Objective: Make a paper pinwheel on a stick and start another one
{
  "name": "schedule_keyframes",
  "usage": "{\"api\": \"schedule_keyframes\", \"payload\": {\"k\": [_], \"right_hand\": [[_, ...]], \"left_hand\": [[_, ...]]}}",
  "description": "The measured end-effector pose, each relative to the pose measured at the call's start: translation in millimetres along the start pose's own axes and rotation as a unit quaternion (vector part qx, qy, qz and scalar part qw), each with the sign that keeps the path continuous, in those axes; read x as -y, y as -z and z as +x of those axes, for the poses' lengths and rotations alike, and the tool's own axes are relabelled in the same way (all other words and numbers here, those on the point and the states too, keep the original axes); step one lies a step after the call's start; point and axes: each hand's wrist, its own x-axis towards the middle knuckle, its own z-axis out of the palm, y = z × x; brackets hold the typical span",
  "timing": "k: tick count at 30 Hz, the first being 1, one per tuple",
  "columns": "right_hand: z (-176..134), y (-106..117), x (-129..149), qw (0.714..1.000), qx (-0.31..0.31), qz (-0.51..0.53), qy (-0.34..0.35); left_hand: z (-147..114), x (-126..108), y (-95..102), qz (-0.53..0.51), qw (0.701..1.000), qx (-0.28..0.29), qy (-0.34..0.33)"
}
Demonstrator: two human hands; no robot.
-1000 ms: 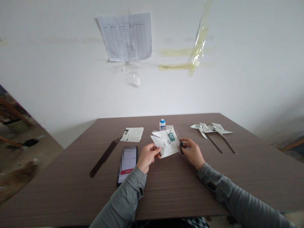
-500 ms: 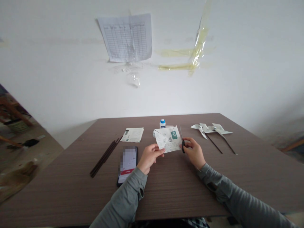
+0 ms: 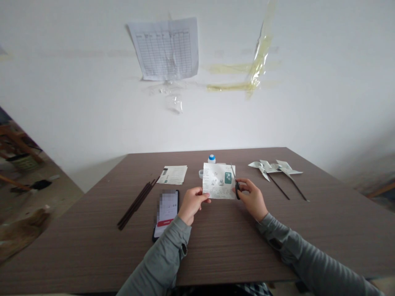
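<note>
Two pinwheels (image 3: 264, 167) are lying assembled while the left grip (image 3: 194, 202) is pinching an unfolded sheet (image 3: 218, 187), any cuts unclear, the right grip (image 3: 252, 200) clasping scissors (image 3: 237, 187).

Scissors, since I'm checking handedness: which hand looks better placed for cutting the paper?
Probably the right hand: it holds the scissors at the right edge of the paper; the left hand pinches its lower-left corner.

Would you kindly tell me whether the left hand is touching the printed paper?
Touching: the head view shows the left hand gripping the printed paper at its lower left corner, thumb lying over the front.
</note>
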Motion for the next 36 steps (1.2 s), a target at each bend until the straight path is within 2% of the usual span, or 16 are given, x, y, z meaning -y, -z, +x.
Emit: {"api": "schedule_keyframes", "payload": {"k": [12,15,21,29,36], "right_hand": [[-4.7,-4.1,5.5,0.999,0.034,0.007,0.001],[-5.4,-4.7,5.5,0.999,0.025,0.021,-0.021],[-8.6,-9.9,6.0,0.998,0.0,0.046,-0.039],[-12.1,-14.4,8.0,0.998,0.018,0.05,-0.029],[-8.1,-12.7,9.6,0.998,-0.016,0.052,-0.027]], "left_hand": [[3.2,3.8,-2.5,-0.043,0.996,-0.071,-0.015],[1.9,5.6,-4.0,-0.058,0.996,-0.065,-0.018],[-2.9,6.4,-10.6,-0.067,0.998,-0.011,0.001],[-2.7,5.6,-14.1,-0.078,0.996,-0.037,0.019],[0.6,5.3,-10.7,-0.059,0.997,-0.039,0.021]]}}
